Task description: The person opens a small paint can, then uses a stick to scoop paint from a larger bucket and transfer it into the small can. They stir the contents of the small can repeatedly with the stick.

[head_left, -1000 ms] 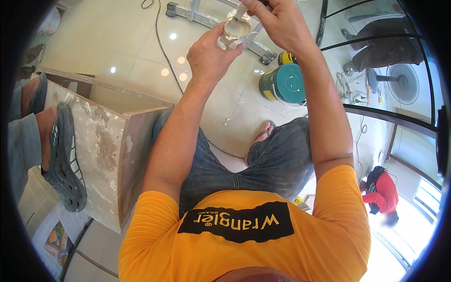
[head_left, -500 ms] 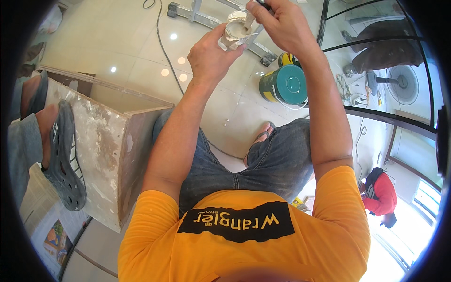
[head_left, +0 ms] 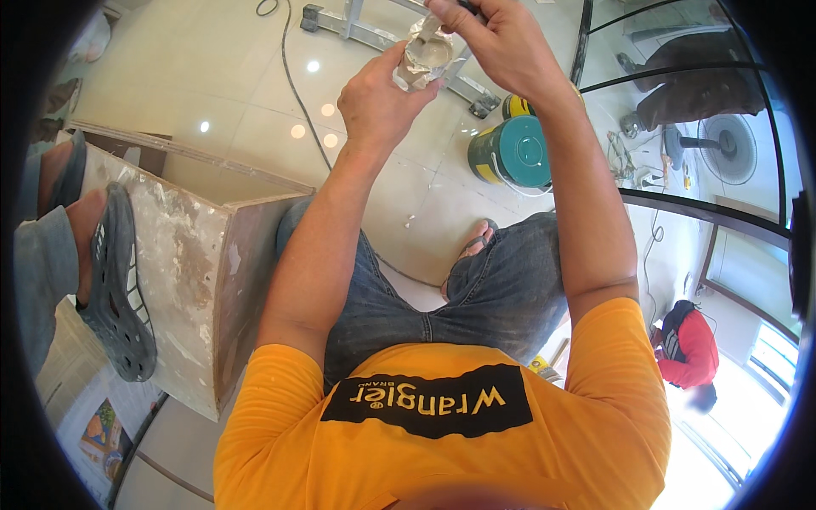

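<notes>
My left hand (head_left: 374,106) is closed around a small putty-smeared cup (head_left: 416,78) with a ragged, crusted rim. Pale, wet-looking putty (head_left: 432,53) shows inside it. In my right hand (head_left: 514,51) is a putty knife (head_left: 429,29) with a dark handle, gripped between thumb and fingers. Its coated blade lies at the cup's far rim, tipped toward the opening. Both hands are held out in front of me, above the tiled floor, and my right fingers partly hide the knife's handle.
A lidded teal bucket (head_left: 520,153) stands below my right forearm, a second bucket (head_left: 515,106) behind it. Metal legs (head_left: 365,32) and a black cable (head_left: 299,93) lie ahead. At left, a person's clog (head_left: 126,289) rests against a wooden box (head_left: 178,246). Dark-framed glass (head_left: 680,85) stands right; beyond is a person in red (head_left: 693,348).
The putty knife and my right hand have shifted left and slightly away, from the cup's right side to its far rim. My left hand and the cup have barely moved.
</notes>
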Demonstrator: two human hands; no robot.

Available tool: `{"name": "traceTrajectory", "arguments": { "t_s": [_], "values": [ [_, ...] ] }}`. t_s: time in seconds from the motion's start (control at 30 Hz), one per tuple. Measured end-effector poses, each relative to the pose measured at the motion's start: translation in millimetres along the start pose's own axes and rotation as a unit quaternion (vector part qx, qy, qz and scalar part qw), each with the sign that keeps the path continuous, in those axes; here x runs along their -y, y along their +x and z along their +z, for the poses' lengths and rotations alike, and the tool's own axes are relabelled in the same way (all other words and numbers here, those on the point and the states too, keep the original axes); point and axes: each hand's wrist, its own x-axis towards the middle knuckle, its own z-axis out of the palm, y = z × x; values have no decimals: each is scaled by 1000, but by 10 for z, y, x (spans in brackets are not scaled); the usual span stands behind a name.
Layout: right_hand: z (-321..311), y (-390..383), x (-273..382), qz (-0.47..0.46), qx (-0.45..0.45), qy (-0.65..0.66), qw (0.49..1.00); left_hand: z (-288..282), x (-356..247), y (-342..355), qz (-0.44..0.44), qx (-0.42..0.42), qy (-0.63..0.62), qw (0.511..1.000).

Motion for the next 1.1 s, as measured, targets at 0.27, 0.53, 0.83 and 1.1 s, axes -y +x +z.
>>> {"name": "traceTrajectory", "arguments": {
  "t_s": [0.27,0.53,0.83,1.1],
  "values": [
    [-12,-11,-24,21,19,-57,998,-4,9,-3,-10,4,-2,1000],
    [-25,-19,-24,96,28,-120,988,-18,-1,-7,-13,6,18,1000],
    [-71,33,-190,66,2,-102,993,-78,-36,7,-23,9,0,1000],
    [-285,-4,-199,126,32,63,990,-180,-84,34,-34,14,-35,999]
  ]
}}
